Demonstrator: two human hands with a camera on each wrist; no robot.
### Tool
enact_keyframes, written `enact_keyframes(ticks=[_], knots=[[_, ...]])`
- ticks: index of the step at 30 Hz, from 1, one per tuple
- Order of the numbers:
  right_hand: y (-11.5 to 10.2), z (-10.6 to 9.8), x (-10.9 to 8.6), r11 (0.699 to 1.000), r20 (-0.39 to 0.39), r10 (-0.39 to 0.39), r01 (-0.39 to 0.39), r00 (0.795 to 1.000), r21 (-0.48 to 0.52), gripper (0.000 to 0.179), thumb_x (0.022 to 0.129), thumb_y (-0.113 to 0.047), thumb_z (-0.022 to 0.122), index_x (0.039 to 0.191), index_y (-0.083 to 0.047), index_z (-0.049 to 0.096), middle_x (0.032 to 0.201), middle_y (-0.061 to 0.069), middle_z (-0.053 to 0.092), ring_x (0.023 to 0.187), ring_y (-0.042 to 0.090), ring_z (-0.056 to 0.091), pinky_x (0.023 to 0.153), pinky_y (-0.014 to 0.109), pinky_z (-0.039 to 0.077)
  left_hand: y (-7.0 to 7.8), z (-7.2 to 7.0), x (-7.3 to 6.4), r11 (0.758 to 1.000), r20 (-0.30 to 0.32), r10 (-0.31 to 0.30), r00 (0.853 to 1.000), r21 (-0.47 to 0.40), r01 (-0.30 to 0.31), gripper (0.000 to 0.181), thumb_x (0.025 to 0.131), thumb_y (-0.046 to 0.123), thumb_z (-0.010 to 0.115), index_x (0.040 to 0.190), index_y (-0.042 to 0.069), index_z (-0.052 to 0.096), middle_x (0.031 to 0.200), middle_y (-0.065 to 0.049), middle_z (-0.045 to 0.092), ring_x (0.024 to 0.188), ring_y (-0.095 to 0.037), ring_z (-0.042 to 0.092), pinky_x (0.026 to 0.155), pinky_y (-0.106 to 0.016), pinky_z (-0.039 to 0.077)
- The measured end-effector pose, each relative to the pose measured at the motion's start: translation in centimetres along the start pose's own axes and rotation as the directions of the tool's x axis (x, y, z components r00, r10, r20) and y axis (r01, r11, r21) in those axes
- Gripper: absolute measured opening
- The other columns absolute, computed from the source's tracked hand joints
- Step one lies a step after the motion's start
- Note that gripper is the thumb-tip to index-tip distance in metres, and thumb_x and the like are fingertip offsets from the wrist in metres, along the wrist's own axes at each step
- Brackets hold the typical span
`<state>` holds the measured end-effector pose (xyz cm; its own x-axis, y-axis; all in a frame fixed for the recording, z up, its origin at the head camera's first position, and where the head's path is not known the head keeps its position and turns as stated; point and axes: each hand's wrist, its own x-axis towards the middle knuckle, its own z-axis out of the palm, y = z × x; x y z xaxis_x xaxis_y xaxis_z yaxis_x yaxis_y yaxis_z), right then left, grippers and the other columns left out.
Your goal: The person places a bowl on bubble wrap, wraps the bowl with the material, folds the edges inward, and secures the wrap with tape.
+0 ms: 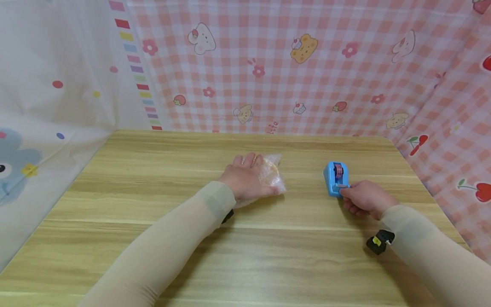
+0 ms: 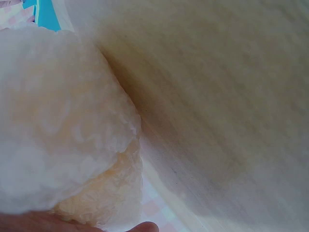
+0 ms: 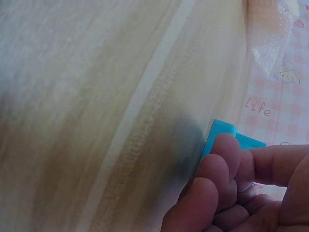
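Observation:
My left hand (image 1: 245,181) rests with spread fingers on a bubble-wrapped bundle (image 1: 271,172), which shows something yellowish-orange through the clear wrap. In the left wrist view the puffy wrap (image 2: 63,116) fills the left side, with part of the hand along the bottom edge. To the right stands a blue tape dispenser (image 1: 330,179) holding a roll of pink tape (image 1: 338,171). At its front cutting edge, the thumb and index finger of my right hand (image 1: 366,199) pinch the tape end, the strip itself mostly hidden by the fingers. The other right fingers are curled, as the right wrist view shows.
The wood-grain table (image 1: 245,256) runs back to a pink checked cloth (image 1: 230,76) with cartoon prints. A white cloth (image 1: 57,111) hangs on the left, and more checked cloth (image 1: 460,140) on the right. Black wrist cameras sit under both sleeves.

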<state>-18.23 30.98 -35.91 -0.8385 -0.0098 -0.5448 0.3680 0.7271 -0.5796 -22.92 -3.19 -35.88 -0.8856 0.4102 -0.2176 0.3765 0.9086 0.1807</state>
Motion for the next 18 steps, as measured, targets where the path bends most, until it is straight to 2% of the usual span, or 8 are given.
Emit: enact_keyframes(ticks=[18], knots=[[-0.1, -0.19, -0.09, 1.0, 0.001, -0.007, 0.007, 1.0, -0.013, 0.037, 0.111, -0.027, 0.047, 0.096, 0.0, 0.067, 0.086, 0.004, 0.065, 0.081, 0.02, 0.059, 0.071, 0.03, 0.053, 0.03, -0.11, -0.04, 1.0, -0.002, 0.0, 1.0, -0.005, 0.0, 0.125, 0.084, 0.094, 0.046, 0.171, 0.013, 0.007, 0.178, -0.011, 0.01, 0.162, -0.041, 0.014, 0.127, -0.062, 0.028]])
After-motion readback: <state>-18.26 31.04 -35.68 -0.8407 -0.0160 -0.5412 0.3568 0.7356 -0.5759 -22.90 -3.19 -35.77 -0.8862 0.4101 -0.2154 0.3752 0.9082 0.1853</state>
